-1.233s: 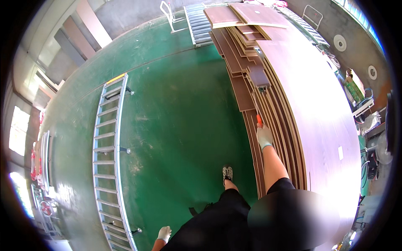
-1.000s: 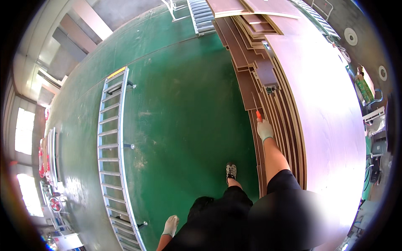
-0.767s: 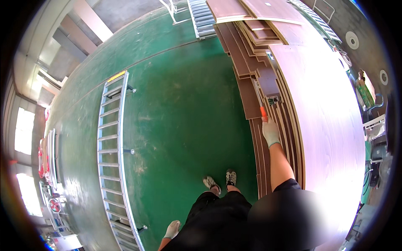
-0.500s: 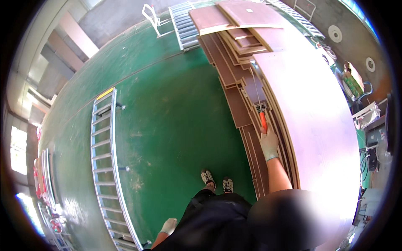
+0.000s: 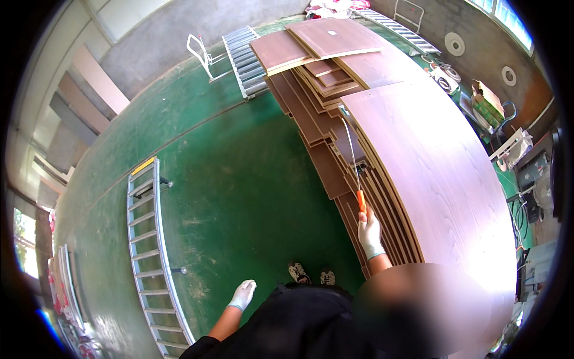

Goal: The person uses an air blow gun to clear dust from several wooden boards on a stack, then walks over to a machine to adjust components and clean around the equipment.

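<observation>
My right hand, in a pale glove, is wrapped round the orange handle of a tool with a long, thin, slightly curved metal rod. The rod extends away from me over the side of a stack of brown boards, its far end close to a small metallic piece by a large board's corner. Whether the tip touches that piece I cannot tell. Smooth wood-grain panelling tops the stack, right of the hand. My left hand, also gloved, hangs over the green floor with fingers extended and holds nothing.
A metal roller conveyor stands on the green floor to my left. Another roller section and a white trolley frame are at the far end. A green carton and cables lie beyond the stack's right side.
The view has shifted, so the stack sits farther left. My right hand has drawn slightly back toward me with the orange-handled tool. My left hand has risen farther into view.
</observation>
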`<state>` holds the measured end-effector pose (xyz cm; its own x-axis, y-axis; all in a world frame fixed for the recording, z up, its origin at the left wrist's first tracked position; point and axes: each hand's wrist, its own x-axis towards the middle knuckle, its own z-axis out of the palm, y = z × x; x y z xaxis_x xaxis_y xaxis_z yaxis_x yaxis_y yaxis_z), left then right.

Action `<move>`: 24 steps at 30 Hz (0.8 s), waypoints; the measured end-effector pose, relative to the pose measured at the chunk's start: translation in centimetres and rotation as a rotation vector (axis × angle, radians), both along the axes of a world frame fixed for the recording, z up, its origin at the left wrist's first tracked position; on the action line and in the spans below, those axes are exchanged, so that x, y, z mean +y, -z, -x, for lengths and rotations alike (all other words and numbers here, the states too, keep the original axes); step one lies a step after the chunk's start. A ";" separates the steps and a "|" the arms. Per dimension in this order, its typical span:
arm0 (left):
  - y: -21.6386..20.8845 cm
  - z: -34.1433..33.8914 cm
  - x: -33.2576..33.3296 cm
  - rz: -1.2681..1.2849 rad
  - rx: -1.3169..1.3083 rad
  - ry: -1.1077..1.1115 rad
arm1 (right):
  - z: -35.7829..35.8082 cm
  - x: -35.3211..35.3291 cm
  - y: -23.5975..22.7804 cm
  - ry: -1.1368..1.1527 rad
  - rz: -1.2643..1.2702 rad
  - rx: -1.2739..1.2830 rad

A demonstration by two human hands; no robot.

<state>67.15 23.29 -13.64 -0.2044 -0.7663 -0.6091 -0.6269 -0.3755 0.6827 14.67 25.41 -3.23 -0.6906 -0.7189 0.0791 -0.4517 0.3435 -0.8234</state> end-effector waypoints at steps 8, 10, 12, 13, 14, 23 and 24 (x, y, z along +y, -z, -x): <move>-0.8 -4.0 6.1 0.143 -0.248 0.496 | -1.7 2.8 2.6 -0.101 -0.046 -0.221; 0.9 -7.7 8.3 0.189 -0.312 0.614 | -2.2 2.5 3.9 -0.212 -0.151 -0.088; 0.2 -8.2 8.9 0.139 -0.341 0.640 | -2.0 2.9 5.9 0.006 -0.132 -0.117; 0.7 -9.2 9.7 0.066 -0.337 0.516 | -2.1 2.8 6.5 0.072 -0.153 -0.177; 2.0 -11.1 11.2 -0.011 -0.339 0.382 | -2.8 2.6 5.5 0.074 -0.184 -0.141; -1.9 -10.0 18.8 0.039 -0.153 0.149 | -6.5 8.3 7.8 0.010 -0.459 -0.861; -2.8 -9.9 19.1 0.245 -0.221 0.527 | -7.7 9.8 8.0 0.098 -0.361 -0.899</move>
<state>77.09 42.40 -10.86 -0.4824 -0.7198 -0.4992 -0.8215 0.1739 0.5431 22.37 35.18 -11.25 -0.4437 -0.5327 -0.7207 0.3376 0.6456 -0.6850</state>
